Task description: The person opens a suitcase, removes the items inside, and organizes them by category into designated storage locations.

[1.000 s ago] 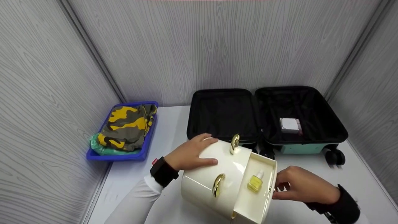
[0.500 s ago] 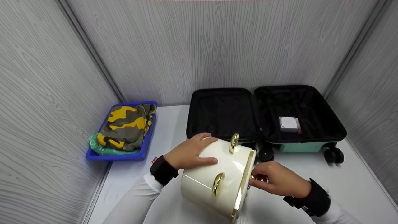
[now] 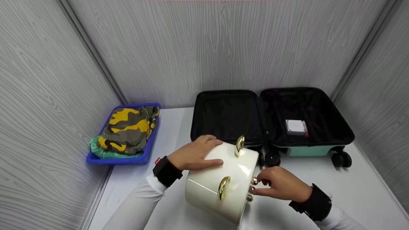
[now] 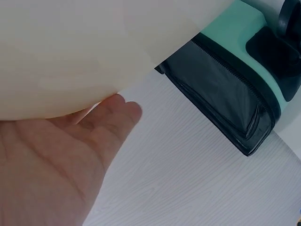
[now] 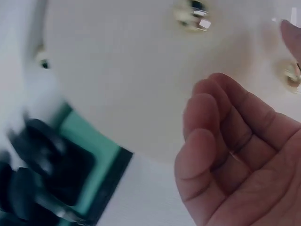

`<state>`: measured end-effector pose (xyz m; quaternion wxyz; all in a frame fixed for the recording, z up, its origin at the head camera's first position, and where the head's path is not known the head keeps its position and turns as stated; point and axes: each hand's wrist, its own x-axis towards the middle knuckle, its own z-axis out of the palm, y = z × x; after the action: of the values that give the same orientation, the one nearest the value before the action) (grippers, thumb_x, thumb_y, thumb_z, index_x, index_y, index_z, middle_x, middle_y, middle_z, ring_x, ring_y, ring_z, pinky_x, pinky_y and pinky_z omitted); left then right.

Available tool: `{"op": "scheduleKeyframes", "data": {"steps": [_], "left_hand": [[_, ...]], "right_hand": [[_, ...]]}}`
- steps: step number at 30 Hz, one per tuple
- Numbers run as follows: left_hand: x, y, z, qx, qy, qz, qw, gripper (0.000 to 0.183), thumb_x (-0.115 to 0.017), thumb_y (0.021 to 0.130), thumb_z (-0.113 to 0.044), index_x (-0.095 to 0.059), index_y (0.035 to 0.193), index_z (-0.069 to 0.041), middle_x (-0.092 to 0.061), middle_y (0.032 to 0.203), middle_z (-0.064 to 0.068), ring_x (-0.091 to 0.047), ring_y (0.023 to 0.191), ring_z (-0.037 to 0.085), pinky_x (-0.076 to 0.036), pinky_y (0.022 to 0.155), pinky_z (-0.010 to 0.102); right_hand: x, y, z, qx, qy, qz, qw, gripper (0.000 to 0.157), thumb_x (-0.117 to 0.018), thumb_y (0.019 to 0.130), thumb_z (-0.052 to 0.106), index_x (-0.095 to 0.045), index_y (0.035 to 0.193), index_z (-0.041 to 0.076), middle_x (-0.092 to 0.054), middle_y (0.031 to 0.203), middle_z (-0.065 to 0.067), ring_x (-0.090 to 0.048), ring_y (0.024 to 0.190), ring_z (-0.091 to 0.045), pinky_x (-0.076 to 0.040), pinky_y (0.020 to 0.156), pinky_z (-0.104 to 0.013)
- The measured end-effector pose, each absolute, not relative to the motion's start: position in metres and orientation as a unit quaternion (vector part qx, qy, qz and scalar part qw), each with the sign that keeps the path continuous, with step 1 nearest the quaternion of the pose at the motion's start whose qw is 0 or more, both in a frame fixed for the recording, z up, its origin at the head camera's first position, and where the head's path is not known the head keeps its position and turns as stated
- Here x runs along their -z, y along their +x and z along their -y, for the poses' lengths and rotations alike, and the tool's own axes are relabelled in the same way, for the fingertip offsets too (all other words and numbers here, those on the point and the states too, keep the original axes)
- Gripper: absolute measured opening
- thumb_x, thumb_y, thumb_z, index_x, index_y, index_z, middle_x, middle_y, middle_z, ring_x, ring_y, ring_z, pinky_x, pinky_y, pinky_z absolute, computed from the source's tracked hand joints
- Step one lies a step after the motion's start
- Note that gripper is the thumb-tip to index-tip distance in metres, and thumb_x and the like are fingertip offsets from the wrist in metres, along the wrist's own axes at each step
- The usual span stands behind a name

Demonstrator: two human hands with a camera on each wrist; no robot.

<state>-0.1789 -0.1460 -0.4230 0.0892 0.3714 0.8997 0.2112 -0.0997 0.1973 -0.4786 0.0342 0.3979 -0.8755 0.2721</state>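
A glossy cream storage box (image 3: 206, 191) with gold crescent handles (image 3: 224, 188) lies tilted in front of me, its drawer front pushed in. My left hand (image 3: 198, 156) rests on its rounded side, thumb extended; the left wrist view shows the fingers (image 4: 110, 117) along the box's edge. Beside the drawer front, which carries round gold knobs (image 3: 249, 198), is my right hand (image 3: 281, 185). Seen from the right wrist, its bent fingers (image 5: 200, 117) lie apart from the knob (image 5: 192, 15) above them, and the thumb is close to another knob (image 5: 292, 75).
Behind the box lies a spread suitcase, black inside (image 3: 228, 115) with a mint-green shell (image 3: 310, 151) and black wheels (image 3: 341, 159). A small white box (image 3: 295, 126) sits in its right half. On the left, a blue basket (image 3: 145, 153) holds a folded camouflage garment (image 3: 127, 131).
My right hand has pushed the drawer, with a yellow bottle inside, leftward into the box, then let go of its front. My left hand has stayed on the box.
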Motion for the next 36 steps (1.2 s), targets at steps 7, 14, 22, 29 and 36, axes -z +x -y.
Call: {"op": "scheduleKeyframes", "data": {"steps": [7, 14, 22, 29, 36], "left_hand": [[0.413, -0.197, 0.133, -0.178, 0.39, -0.895, 0.124, 0.08, -0.059, 0.101, -0.07, -0.052, 0.16, -0.016, -0.056, 0.158, 0.012, -0.054, 0.146, 0.029, -0.047, 0.12, 0.051], [0.415, -0.207, 0.13, -0.164, 0.395, -0.889, 0.161, 0.081, -0.058, 0.102, -0.07, -0.047, 0.166, -0.022, -0.05, 0.168, 0.008, -0.042, 0.159, 0.027, -0.037, 0.129, 0.051], [0.419, -0.208, 0.13, -0.183, 0.398, -0.886, 0.149, 0.079, -0.06, 0.1, -0.07, -0.052, 0.162, -0.021, -0.056, 0.162, 0.007, -0.049, 0.153, 0.028, -0.042, 0.125, 0.051], [0.42, -0.208, 0.131, -0.19, 0.398, -0.885, 0.149, 0.079, -0.061, 0.1, -0.069, -0.054, 0.161, -0.02, -0.057, 0.161, 0.008, -0.05, 0.152, 0.029, -0.042, 0.125, 0.052], [0.422, -0.207, 0.131, -0.188, 0.394, -0.888, 0.148, 0.08, -0.061, 0.1, -0.07, -0.053, 0.162, -0.021, -0.056, 0.161, 0.009, -0.05, 0.152, 0.029, -0.042, 0.125, 0.052]], "right_hand": [[0.5, -0.1, -0.191, -0.29, 0.39, 0.874, 0.013, 0.04, -0.086, 0.095, 0.03, -0.057, 0.068, 0.021, -0.051, 0.063, 0.015, -0.038, 0.06, 0.01, -0.034, 0.054, -0.011], [0.508, -0.096, -0.19, -0.325, 0.386, 0.863, -0.002, 0.03, -0.085, 0.097, 0.026, -0.065, 0.075, 0.02, -0.052, 0.065, 0.017, -0.041, 0.061, 0.011, -0.037, 0.054, -0.009], [0.507, -0.089, -0.207, -0.335, 0.403, 0.851, -0.002, 0.015, -0.082, 0.099, 0.026, -0.077, 0.085, 0.021, -0.061, 0.069, 0.013, -0.046, 0.066, 0.011, -0.042, 0.059, -0.008], [0.503, -0.082, -0.224, -0.347, 0.401, 0.847, -0.034, 0.013, -0.082, 0.099, 0.028, -0.078, 0.087, 0.025, -0.063, 0.069, 0.014, -0.047, 0.066, 0.011, -0.043, 0.059, -0.01], [0.502, -0.077, -0.238, -0.352, 0.392, 0.848, -0.054, 0.013, -0.084, 0.098, 0.027, -0.077, 0.087, 0.027, -0.062, 0.069, 0.017, -0.046, 0.065, 0.013, -0.042, 0.058, -0.008]]}}
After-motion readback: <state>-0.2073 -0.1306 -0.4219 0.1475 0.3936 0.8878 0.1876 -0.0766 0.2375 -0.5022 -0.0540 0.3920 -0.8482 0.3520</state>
